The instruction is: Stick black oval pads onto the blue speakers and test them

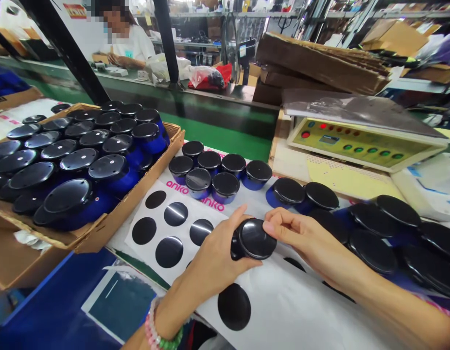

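Mid-frame, my left hand (218, 245) curled snugly round a black-topped housing (254, 239), my right hand (296, 229) pinched its rim, and black discs (234, 306) remained on the lower-centre sheet (290, 304).

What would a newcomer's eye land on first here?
Probably the black-topped piece near the centre, gripped by the left hand, with the right hand at its edge. Next, the open carton on the left, packed with similar blue-and-black pieces. Then the black discs on white sheeting, below and left of the hands.
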### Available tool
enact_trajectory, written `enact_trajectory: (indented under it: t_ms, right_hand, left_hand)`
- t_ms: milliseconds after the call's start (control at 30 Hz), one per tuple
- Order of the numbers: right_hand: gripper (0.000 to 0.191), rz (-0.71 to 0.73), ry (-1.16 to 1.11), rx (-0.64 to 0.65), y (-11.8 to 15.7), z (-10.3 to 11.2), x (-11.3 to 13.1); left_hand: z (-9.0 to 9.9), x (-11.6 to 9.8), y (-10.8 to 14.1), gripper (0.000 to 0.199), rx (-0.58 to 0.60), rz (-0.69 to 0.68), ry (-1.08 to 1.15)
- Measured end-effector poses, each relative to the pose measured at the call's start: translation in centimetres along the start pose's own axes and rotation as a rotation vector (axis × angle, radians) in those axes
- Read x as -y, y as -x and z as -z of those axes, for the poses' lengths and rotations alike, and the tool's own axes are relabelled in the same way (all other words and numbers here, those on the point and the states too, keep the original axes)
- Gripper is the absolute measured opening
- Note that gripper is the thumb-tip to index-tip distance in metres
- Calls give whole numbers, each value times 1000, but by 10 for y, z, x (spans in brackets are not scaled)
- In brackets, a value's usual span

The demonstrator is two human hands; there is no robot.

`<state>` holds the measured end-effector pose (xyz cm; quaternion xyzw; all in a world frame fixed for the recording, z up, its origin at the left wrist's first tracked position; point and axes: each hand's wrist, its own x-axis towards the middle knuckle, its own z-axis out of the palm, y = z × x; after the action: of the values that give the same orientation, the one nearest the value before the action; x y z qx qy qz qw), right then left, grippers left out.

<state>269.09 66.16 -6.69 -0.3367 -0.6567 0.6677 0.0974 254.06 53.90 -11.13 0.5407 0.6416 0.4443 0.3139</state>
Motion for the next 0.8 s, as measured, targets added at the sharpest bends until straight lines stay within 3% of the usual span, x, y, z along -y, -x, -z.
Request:
enact_trajectory:
  t_ms: [233,467,800]
  right_hand:
    - [39,0,70,-37,-3,-4,3]
    - [34,122,200,-107,-3,-7,-1]
    - [31,174,327,-168,0,-11,-5]
  left_hand:
    - [-1,1,0,94,-8,0,3]
    - [0,1,1,89,-19,-18,-16]
    - [2,0,3,82,-13,-72,-78]
